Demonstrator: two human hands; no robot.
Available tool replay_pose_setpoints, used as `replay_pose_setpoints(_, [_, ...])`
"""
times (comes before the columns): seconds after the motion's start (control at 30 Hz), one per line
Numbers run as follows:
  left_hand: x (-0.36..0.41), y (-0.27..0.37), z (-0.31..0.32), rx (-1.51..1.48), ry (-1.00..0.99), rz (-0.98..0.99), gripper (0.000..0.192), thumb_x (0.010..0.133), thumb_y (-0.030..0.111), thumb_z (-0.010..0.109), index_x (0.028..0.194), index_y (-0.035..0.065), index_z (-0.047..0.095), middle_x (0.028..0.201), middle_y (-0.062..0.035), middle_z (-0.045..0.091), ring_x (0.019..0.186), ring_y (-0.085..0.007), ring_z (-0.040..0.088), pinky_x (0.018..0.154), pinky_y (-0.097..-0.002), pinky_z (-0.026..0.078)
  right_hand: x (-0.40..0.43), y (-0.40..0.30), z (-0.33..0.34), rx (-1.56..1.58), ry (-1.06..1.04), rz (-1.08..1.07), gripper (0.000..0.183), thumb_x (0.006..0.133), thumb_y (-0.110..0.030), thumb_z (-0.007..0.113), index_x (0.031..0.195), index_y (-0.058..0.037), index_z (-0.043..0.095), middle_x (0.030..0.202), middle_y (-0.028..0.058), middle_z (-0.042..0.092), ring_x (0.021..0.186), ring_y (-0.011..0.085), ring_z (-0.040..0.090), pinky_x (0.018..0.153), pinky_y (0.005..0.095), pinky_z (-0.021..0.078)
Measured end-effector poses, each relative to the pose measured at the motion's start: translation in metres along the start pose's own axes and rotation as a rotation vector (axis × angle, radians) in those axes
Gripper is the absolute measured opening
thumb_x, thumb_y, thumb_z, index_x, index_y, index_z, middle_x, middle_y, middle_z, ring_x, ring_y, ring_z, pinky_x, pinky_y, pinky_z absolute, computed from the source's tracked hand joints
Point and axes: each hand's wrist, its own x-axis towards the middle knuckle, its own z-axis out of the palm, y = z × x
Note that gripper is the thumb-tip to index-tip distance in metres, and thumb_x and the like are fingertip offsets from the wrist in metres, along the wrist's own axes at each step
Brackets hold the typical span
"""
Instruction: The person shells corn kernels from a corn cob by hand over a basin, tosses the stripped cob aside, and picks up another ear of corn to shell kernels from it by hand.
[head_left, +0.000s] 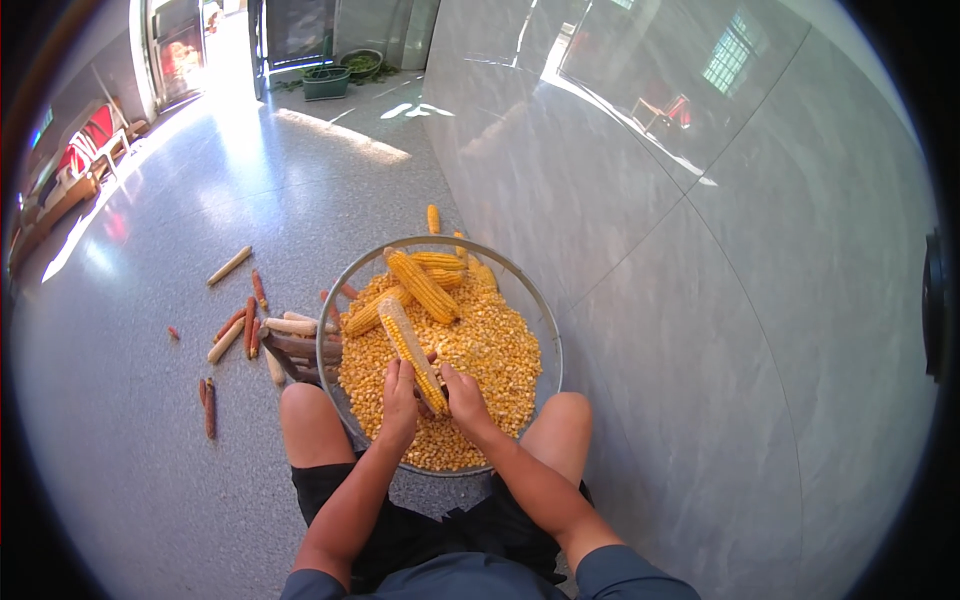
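Both my hands hold one partly shelled corn cob (411, 352) over a round, metal-rimmed sieve or basket (556, 330). My left hand (400, 397) grips it from the left, about halfway down. My right hand (465, 397) is closed around its lower end from the right, its fingers partly hidden. Pale bare cob shows along the upper part, with yellow kernel rows on its lower left side. Loose yellow corn kernels (495, 345) are heaped in the container beneath. Several unshelled corn ears (424, 285) lie on the heap near the far rim.
Bare red and white cobs (227, 341) are scattered on the speckled floor at the left, near a wooden stool or frame (296, 345). A corn ear (433, 219) lies beyond the rim. A grey tiled wall (675, 300) rises at the right. Green planters (326, 82) stand far back.
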Motion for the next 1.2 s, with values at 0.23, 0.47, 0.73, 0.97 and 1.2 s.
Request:
replay_pose_setpoints(0.23, [0.002, -0.004, -0.004, 0.093, 0.021, 0.001, 0.036, 0.103, 0.034, 0.035, 0.119, 0.0034, 0.045, 0.116, -0.0105, 0.063, 0.063, -0.009, 0.057, 0.043, -0.0221, 0.045, -0.002, -0.008, 0.005, -0.106, -0.076, -0.051, 0.039, 0.101, -0.034, 0.045, 0.101, 0.001, 0.063, 0.085, 0.0039, 0.062, 0.07, 0.0103, 0.056, 0.061, 0.0257, 0.0464])
replay_pose_setpoints(0.47, [0.001, 0.004, 0.006, -0.025, 0.03, -0.023, 0.034, 0.102, 0.033, 0.038, 0.118, 0.0029, 0.041, 0.118, -0.0114, 0.063, 0.056, -0.0098, 0.056, 0.043, -0.0235, 0.046, 0.011, 0.013, -0.009, -0.141, -0.026, -0.095, 0.04, 0.1, -0.035, 0.046, 0.101, 0.0014, 0.063, 0.085, 0.0012, 0.06, 0.071, 0.0084, 0.054, 0.06, 0.0246, 0.046])
replay_pose_setpoints(0.73, [0.004, -0.004, -0.001, 0.054, 0.004, 0.027, 0.036, 0.103, 0.033, 0.038, 0.119, 0.0023, 0.044, 0.115, -0.0114, 0.063, 0.077, -0.0124, 0.06, 0.054, -0.0248, 0.049, 0.001, -0.004, 0.002, -0.241, -0.069, -0.121, 0.041, 0.101, -0.034, 0.045, 0.108, 0.0025, 0.063, 0.086, 0.0025, 0.063, 0.073, 0.0082, 0.056, 0.062, 0.0253, 0.0466])
replay_pose_setpoints(0.97, [0.006, 0.0, -0.004, -0.062, 0.024, -0.048, 0.035, 0.103, 0.034, 0.036, 0.119, 0.0033, 0.042, 0.118, -0.0127, 0.061, 0.072, -0.0143, 0.062, 0.046, -0.0257, 0.051, -0.007, -0.016, 0.004, -0.042, -0.125, -0.063, 0.04, 0.102, -0.034, 0.042, 0.105, 0.0006, 0.062, 0.086, 0.0042, 0.063, 0.067, 0.0103, 0.059, 0.056, 0.0251, 0.0466])
replay_pose_setpoints(1.2, [0.004, 0.007, -0.006, -0.095, 0.015, -0.068, 0.035, 0.103, 0.035, 0.034, 0.117, 0.0036, 0.041, 0.119, -0.013, 0.061, 0.068, -0.0149, 0.062, 0.043, -0.0256, 0.05, -0.013, -0.015, 0.009, -0.165, -0.17, -0.063, 0.045, 0.102, -0.039, 0.036, 0.098, -0.0004, 0.059, 0.075, 0.0046, 0.062, 0.053, 0.0111, 0.057, 0.045, 0.0239, 0.044])
